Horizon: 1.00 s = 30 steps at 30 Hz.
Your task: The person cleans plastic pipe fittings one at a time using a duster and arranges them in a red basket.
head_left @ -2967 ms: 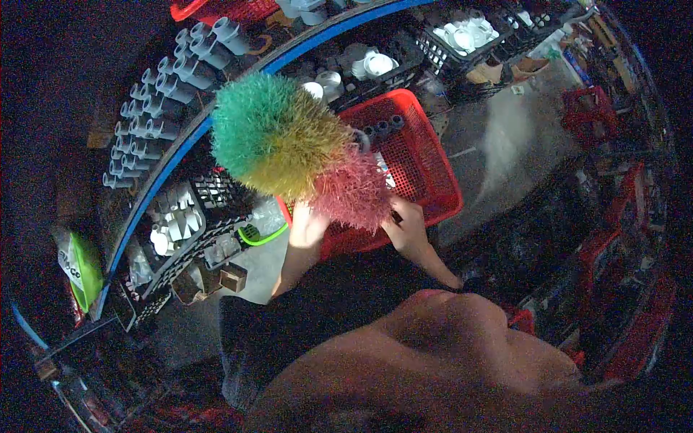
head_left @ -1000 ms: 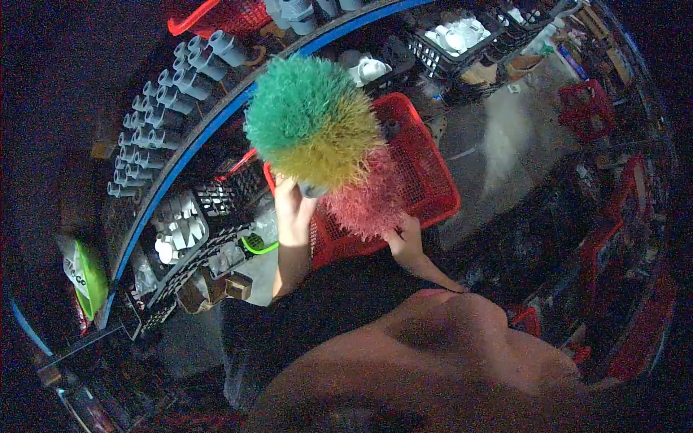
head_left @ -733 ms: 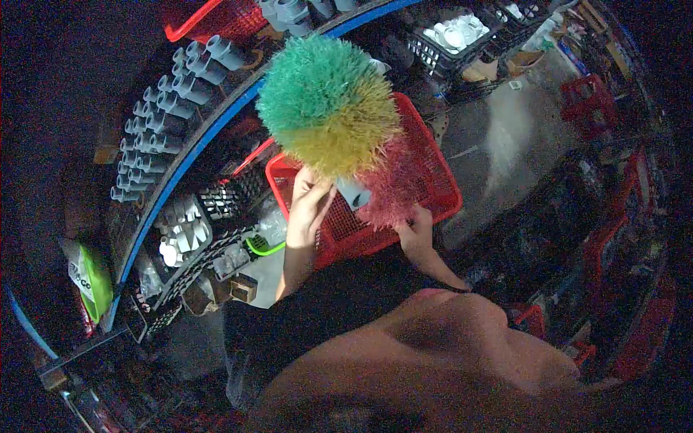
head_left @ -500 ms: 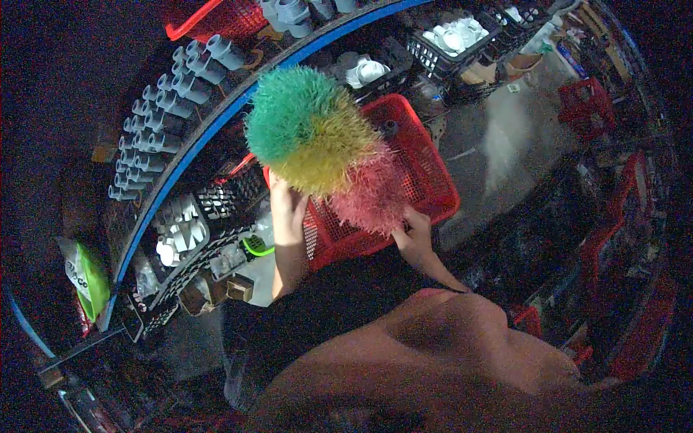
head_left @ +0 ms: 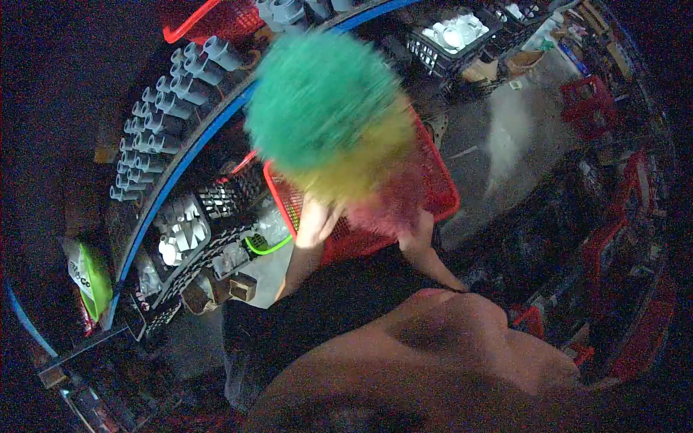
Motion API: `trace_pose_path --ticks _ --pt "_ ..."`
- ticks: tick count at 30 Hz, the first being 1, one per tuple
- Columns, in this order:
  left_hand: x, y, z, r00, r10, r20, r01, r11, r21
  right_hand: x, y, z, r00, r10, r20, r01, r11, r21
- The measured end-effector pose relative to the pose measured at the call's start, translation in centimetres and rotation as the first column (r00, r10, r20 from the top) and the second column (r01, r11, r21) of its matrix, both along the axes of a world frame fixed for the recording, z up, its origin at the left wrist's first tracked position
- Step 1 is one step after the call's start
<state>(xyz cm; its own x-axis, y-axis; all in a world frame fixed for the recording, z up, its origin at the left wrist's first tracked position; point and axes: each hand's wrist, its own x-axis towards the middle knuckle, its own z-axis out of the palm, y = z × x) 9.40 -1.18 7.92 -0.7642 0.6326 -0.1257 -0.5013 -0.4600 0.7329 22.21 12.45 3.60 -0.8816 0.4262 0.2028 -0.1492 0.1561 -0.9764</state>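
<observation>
A fluffy duster (head_left: 325,108) with green, yellow and pink bands is raised over a red plastic basket (head_left: 439,169). The green end points up and left, and motion smears its fibres. At the pink end, my right hand (head_left: 417,234) is closed on the duster; any handle is hidden by the hand and fluff. My left hand (head_left: 317,220) lies under the yellow band against the fluff, its visible fingers stretched out and their tips hidden. The duster covers much of the basket, which is in front of my body.
Rows of grey pipe fittings (head_left: 173,108) stand on a blue-edged surface (head_left: 170,180) at the left. Black crates with white parts (head_left: 455,36) are at the back, and more white parts (head_left: 180,231) at the left. A green-and-white bag (head_left: 88,278) hangs at far left.
The duster's green end has swung up and to the right, appearing larger and blurred. My left hand has moved right and slightly down; my right hand has shifted slightly right.
</observation>
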Motion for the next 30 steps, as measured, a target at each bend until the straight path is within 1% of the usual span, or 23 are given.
trace_pose_path --ticks 2,3,5,6,7,8,9,11,13,14,15,17,18,20,21,23,24,25,26,27,28,29,30 --pt "-0.3 1.7 1.5 0.999 0.051 -0.016 -0.054 0.974 -0.219 -0.7 0.2 1.6 0.974 -0.220 -0.058 0.210 0.966 -0.150" --pt "-0.5 2.3 1.7 0.993 0.116 0.027 -0.107 0.967 -0.231 -0.7 0.5 2.4 0.973 -0.223 -0.058 0.212 0.966 -0.148" --pt "-2.0 2.1 0.5 0.991 0.112 -0.068 -0.113 0.994 -0.003 -0.5 0.9 3.5 0.984 -0.127 0.123 0.140 0.985 -0.106" --pt "-1.9 2.0 1.9 0.985 0.170 0.009 -0.170 0.985 -0.041 -0.3 0.9 3.0 0.984 -0.125 0.124 0.139 0.985 -0.105" --pt "-1.8 2.0 3.2 0.969 0.232 0.085 -0.225 0.971 -0.080 0.1 0.7 2.0 0.989 -0.098 0.107 0.103 0.994 -0.044" --pt "-2.5 1.4 2.0 0.968 0.249 -0.020 -0.250 0.966 -0.067 0.3 0.5 1.4 0.993 -0.069 0.091 0.068 0.998 0.019" --pt "-2.7 1.4 2.2 0.963 0.268 -0.025 -0.269 0.960 -0.081 0.3 0.4 1.5 0.994 -0.068 0.090 0.066 0.998 0.018" --pt "-3.2 1.4 2.4 0.952 0.304 -0.035 -0.306 0.946 -0.110 0.3 0.2 1.8 0.980 -0.039 0.197 0.049 0.998 -0.044" --pt "-3.7 0.6 1.2 0.969 0.240 0.052 -0.239 0.971 -0.029 0.0 0.0 1.8 0.983 -0.059 0.172 0.071 0.995 -0.064" --pt "-3.4 0.5 0.6 0.978 0.208 0.034 -0.206 0.977 -0.048 -0.1 0.0 1.8 0.986 -0.077 0.147 0.090 0.992 -0.083" --pt "-3.0 0.9 0.5 0.987 0.158 -0.042 -0.158 0.987 0.006 -0.1 0.0 1.8 0.986 -0.077 0.148 0.090 0.992 -0.084" --pt "-2.0 2.0 0.4 0.955 0.183 -0.232 -0.250 0.921 -0.300 -0.1 0.0 1.3 0.975 -0.157 0.160 0.188 0.960 -0.207" --pt "-1.8 2.2 0.7 0.936 0.136 -0.323 -0.250 0.905 -0.343 -0.1 0.2 0.7 0.974 -0.157 0.162 0.188 0.960 -0.206" --pt "-2.2 2.1 1.0 0.921 0.127 -0.367 -0.267 0.893 -0.362 0.1 0.8 -0.6 0.960 -0.234 0.154 0.229 0.972 0.051" --pt "-2.5 2.0 1.2 0.904 0.115 -0.412 -0.284 0.880 -0.379 0.1 0.8 0.1 0.960 -0.234 0.153 0.229 0.972 0.052" --pt "-2.5 1.9 2.5 0.941 0.265 -0.212 -0.320 0.901 -0.293 -0.2 0.9 2.1 0.985 -0.117 0.126 0.119 0.993 -0.007" --pt "-3.1 1.1 1.6 0.949 0.308 -0.058 -0.313 0.915 -0.255 -0.2 0.9 2.2 0.985 -0.118 0.126 0.119 0.993 -0.007" --pt "-3.6 0.5 1.4 0.936 0.338 0.098 -0.311 0.926 -0.215 -0.2 0.9 2.3 0.992 -0.077 0.100 0.073 0.996 0.046" --pt "-3.3 -0.3 1.4 0.957 0.194 -0.215 -0.258 0.909 -0.328 -0.2 0.9 2.3 0.996 -0.036 0.076 0.028 0.995 0.099" --pt "-3.0 -1.0 2.1 0.850 0.028 -0.527 -0.305 0.841 -0.448 -0.2 0.8 2.3 0.997 -0.036 0.075 0.029 0.995 0.099" --pt "-2.6 -1.6 2.7 0.661 -0.100 -0.744 -0.420 0.772 -0.477 -0.1 0.7 2.3 0.998 -0.024 0.059 0.020 0.998 0.064" --pt "-2.5 -2.1 2.3 0.620 -0.126 -0.774 -0.437 0.764 -0.474 0.0 0.7 2.3 0.999 -0.012 0.044 0.011 1.000 0.029" --pt "-2.8 -2.1 2.4 0.622 -0.129 -0.772 -0.434 0.765 -0.477 0.1 0.8 2.4 0.999 -0.014 0.047 0.013 1.000 0.027"
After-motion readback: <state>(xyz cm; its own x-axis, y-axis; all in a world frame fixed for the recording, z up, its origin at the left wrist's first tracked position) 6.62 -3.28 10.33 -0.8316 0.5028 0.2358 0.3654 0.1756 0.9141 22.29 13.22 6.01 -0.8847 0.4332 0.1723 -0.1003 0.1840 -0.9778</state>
